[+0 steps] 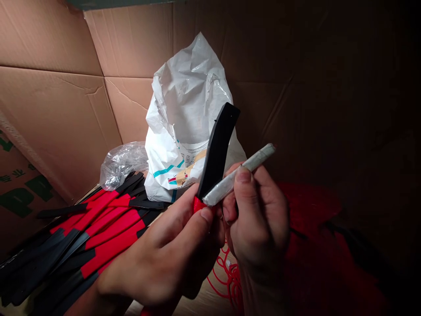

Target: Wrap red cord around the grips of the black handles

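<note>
A curved black strip (219, 145) with a red lower part rises from my left hand (177, 245), whose fingers are closed round the red part. My right hand (258, 210) pinches a whitish, wrapped-looking stick (240, 173) between thumb and fingers. The stick slants down to the left, and its lower end meets the strip where black changes to red. Both hands are close together at the centre of the view. Below my left thumb, the rest of the strip is mostly hidden by the hand.
Many red and black strips (112, 228) are piled at the left, beside clear plastic (123, 162). A white bag (190, 96) stands behind the hands against cardboard walls (131, 39). Red cord (232, 281) lies below; dim red material (315, 245) is at the right.
</note>
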The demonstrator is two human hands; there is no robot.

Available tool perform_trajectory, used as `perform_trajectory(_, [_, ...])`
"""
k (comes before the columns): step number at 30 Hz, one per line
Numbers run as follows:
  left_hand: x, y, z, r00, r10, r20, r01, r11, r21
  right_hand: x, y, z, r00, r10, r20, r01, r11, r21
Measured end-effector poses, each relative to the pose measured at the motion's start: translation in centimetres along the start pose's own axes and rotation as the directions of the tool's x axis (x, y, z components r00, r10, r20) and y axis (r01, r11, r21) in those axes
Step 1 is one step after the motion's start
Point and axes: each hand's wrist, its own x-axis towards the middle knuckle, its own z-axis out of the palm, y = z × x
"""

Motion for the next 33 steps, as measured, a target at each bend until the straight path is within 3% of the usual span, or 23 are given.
perform_trajectory(6, [0.2,-0.4,0.1,0.999,-0.04,0.011,0.04,0.999,0.004,0.5,-0.2,-1.0,0.999,-0.051,-0.019,0.049,0.994,-0.098])
perform_trajectory(10, [0.5,-0.8,0.3,0.999,-0.024,0.043,0.025,1.0,-0.002,0.9,-0.5,-1.8,0.999,-0.031,0.034,0.033,0.996,-0.079])
perform_trajectory(15, [1.0,-0.7,0.0,0.995,0.041,0.092,-0.039,0.999,-0.028,1.9,-1.3,-4.4,0.997,-0.049,-0.062,0.039,0.987,-0.156])
perform_trajectory(19, [1.7,-0.1,-1.1,0.99,0.057,0.127,-0.049,0.997,-0.063,2.3,-1.5,-6.2,0.991,0.102,0.082,-0.062,0.918,-0.391])
perform_trajectory(21, [2.4,0.3,-1.8,0.985,0.097,0.141,-0.079,0.989,-0.127,2.4,-1.3,-6.7,0.941,0.26,0.216,-0.1,0.824,-0.558])
perform_trajectory(24, [3.4,0.8,-2.6,0.976,0.159,0.149,-0.117,0.96,-0.254,1.8,-0.2,-6.9,0.803,0.502,0.321,-0.079,0.623,-0.778])
perform_trajectory(28, [3.9,1.8,-3.0,0.986,0.165,0.02,-0.145,0.913,-0.38,-1.0,2.1,-7.5,0.665,0.7,0.26,-0.064,0.401,-0.914])
perform_trajectory(33, [3.4,2.9,-3.3,0.979,0.167,-0.113,-0.201,0.852,-0.483,-5.4,4.7,-9.4,0.533,0.819,0.212,-0.068,0.291,-0.954])
